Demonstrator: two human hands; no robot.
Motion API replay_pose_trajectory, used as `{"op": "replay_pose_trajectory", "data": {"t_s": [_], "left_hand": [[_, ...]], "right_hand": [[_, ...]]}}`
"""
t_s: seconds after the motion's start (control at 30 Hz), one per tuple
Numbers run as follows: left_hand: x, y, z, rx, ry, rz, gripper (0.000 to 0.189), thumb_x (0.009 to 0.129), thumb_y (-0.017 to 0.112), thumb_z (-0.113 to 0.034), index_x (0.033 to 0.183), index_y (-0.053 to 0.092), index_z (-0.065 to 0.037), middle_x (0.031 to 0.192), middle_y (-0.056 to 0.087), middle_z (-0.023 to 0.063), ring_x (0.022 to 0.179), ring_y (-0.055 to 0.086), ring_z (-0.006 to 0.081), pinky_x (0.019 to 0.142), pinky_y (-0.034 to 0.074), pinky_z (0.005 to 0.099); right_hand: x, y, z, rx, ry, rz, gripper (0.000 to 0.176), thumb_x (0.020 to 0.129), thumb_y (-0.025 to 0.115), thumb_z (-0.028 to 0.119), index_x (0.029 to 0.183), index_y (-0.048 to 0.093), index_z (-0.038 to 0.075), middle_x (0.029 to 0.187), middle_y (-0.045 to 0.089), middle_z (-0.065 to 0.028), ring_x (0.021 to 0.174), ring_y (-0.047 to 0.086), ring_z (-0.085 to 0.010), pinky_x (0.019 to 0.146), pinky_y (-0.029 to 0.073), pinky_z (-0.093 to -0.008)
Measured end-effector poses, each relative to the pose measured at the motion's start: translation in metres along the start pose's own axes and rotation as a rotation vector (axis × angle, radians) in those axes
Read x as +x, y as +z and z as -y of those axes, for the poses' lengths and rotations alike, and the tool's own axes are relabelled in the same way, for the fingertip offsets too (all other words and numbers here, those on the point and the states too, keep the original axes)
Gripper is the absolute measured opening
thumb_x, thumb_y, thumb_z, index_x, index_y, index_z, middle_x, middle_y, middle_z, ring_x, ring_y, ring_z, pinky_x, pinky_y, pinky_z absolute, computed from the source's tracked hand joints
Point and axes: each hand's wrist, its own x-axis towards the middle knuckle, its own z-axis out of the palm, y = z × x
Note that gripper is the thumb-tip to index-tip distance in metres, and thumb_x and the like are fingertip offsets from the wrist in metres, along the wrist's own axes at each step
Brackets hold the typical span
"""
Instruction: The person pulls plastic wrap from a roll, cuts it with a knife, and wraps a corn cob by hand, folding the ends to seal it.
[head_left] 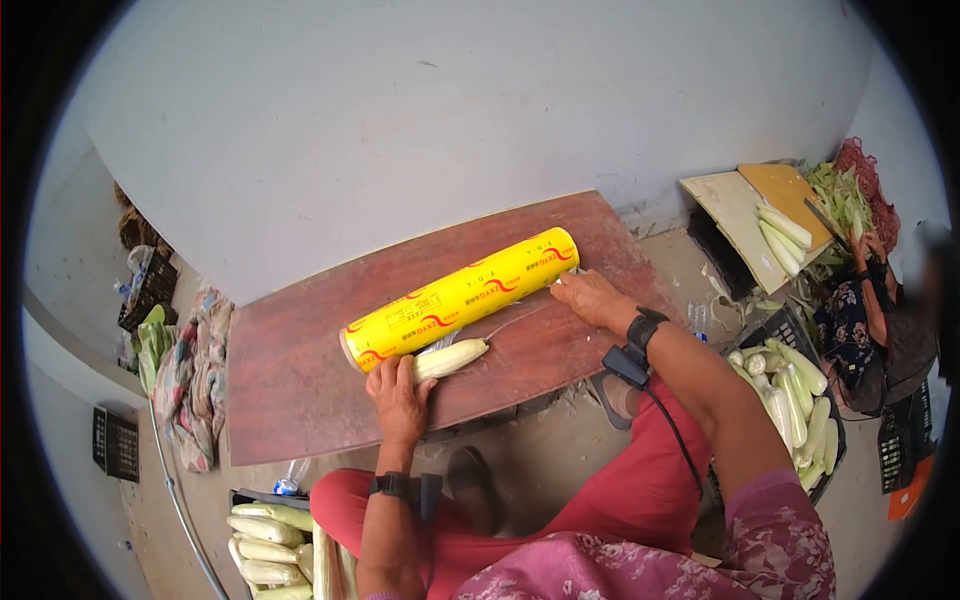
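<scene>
A roll of clear plastic film in a yellow printed wrapper (465,295) lies slantwise across the reddish wooden table (290,400). In front of it rests a pale husked ear of corn (455,360), and my left hand (398,400) is closed around its left end. A thin sheet of film (510,322) stretches along the near side of the roll. My right hand (592,298) pinches the film's edge by the roll's right end; its fingertips are partly hidden.
A crate of pale corn ears (270,545) stands by my left leg; another crate of ears (800,400) stands to the right. At far right a co-worker (865,320) handles leafy husks beside a board with several ears (783,240). A wall backs the table.
</scene>
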Motion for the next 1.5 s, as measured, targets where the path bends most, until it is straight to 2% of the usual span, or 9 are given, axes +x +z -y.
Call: {"op": "replay_pose_trajectory", "data": {"t_s": [0.1, 0.2, 0.3, 0.7, 0.9, 1.1, 1.3, 1.4, 1.5], "left_hand": [[0.0, 0.0, 0.001, -0.001, 0.002, 0.003, 0.055, 0.072, 0.078, -0.022, 0.119, 0.055, -0.006, 0.119, 0.052, 0.0118, 0.115, 0.044, 0.0339, 0.101, 0.032, 0.0479], [0.0, 0.0, 0.0, -0.002, 0.001, 0.003, 0.055, 0.072, 0.078, -0.022, 0.119, 0.055, -0.006, 0.119, 0.052, 0.0119, 0.115, 0.044, 0.0337, 0.1, 0.032, 0.048], [0.0, 0.0, 0.0, -0.002, 0.008, -0.009, 0.054, 0.072, 0.078, -0.023, 0.119, 0.055, -0.006, 0.119, 0.052, 0.0119, 0.115, 0.044, 0.0337, 0.1, 0.032, 0.0479], [-0.001, -0.006, -0.001, -0.003, 0.005, 0.033, 0.053, 0.073, 0.076, -0.022, 0.119, 0.055, -0.006, 0.119, 0.052, 0.0121, 0.116, 0.043, 0.0341, 0.101, 0.031, 0.047], [0.001, -0.006, 0.001, 0.013, 0.007, 0.059, 0.053, 0.072, 0.077, -0.021, 0.118, 0.055, -0.006, 0.12, 0.052, 0.0122, 0.116, 0.043, 0.0342, 0.101, 0.032, 0.0467], [0.001, -0.005, 0.001, 0.003, 0.031, 0.026, 0.055, 0.07, 0.078, -0.02, 0.119, 0.056, -0.006, 0.12, 0.053, 0.0118, 0.115, 0.044, 0.035, 0.1, 0.033, 0.0473], [0.0, -0.002, 0.002, 0.001, 0.03, 0.022, 0.056, 0.069, 0.078, -0.02, 0.119, 0.056, -0.006, 0.121, 0.053, 0.0121, 0.115, 0.044, 0.0359, 0.1, 0.032, 0.0476], [-0.001, -0.002, 0.002, 0.002, 0.022, 0.024, 0.056, 0.069, 0.078, -0.02, 0.118, 0.056, -0.006, 0.121, 0.053, 0.0122, 0.116, 0.044, 0.0357, 0.101, 0.032, 0.0477], [0.001, -0.003, 0.001, 0.007, 0.017, 0.03, 0.056, 0.07, 0.078, -0.021, 0.118, 0.056, -0.006, 0.121, 0.053, 0.0122, 0.116, 0.044, 0.0354, 0.101, 0.032, 0.0477]], "right_hand": [[0.001, -0.001, 0.005, 0.016, 0.048, 0.073, 0.014, 0.088, 0.05, 0.009, 0.097, 0.06, 0.008, 0.1, 0.06, -0.0152, 0.094, 0.064, -0.0307, 0.078, 0.05, -0.0429], [-0.001, 0.005, 0.004, -0.047, 0.016, -0.021, 0.014, 0.087, 0.05, 0.007, 0.098, 0.059, 0.008, 0.101, 0.06, -0.0162, 0.095, 0.064, -0.0313, 0.077, 0.051, -0.0435], [-0.001, 0.001, 0.011, 0.03, 0.2, 0.123, 0.015, 0.086, 0.052, 0.005, 0.1, 0.058, 0.008, 0.102, 0.06, -0.0166, 0.096, 0.063, -0.0316, 0.078, 0.051, -0.0435], [-0.002, 0.005, -0.004, 0.065, 0.08, 0.153, 0.019, 0.085, 0.055, 0.005, 0.104, 0.059, 0.004, 0.102, 0.064, -0.0183, 0.098, 0.063, -0.0336, 0.081, 0.051, -0.0417], [-0.003, 0.014, -0.014, 0.045, 0.199, 0.262, 0.02, 0.084, 0.053, 0.003, 0.103, 0.061, 0.001, 0.097, 0.067, -0.0221, 0.093, 0.066, -0.0372, 0.079, 0.053, -0.0438], [-0.012, -0.004, -0.013, 0.087, 0.216, 0.286, 0.025, 0.083, 0.055, 0.003, 0.106, 0.063, 0.0, 0.103, 0.067, -0.0224, 0.097, 0.066, -0.0368, 0.082, 0.053, -0.0436], [-0.012, -0.022, -0.014, 0.011, 0.361, 0.494, 0.022, 0.081, 0.057, 0.0, 0.101, 0.067, 0.0, 0.103, 0.068, -0.0207, 0.098, 0.066, -0.035, 0.08, 0.054, -0.0432], [-0.016, -0.04, -0.013, -0.009, 0.403, 0.409, 0.022, 0.081, 0.059, 0.001, 0.101, 0.067, -0.001, 0.101, 0.068, -0.02, 0.098, 0.066, -0.0348, 0.079, 0.055, -0.0423], [-0.014, -0.023, -0.023, 0.046, 0.395, 0.249, 0.018, 0.083, 0.059, 0.004, 0.098, 0.068, 0.001, 0.1, 0.068, -0.0196, 0.096, 0.066, -0.0361, 0.077, 0.054, -0.0444]]}}
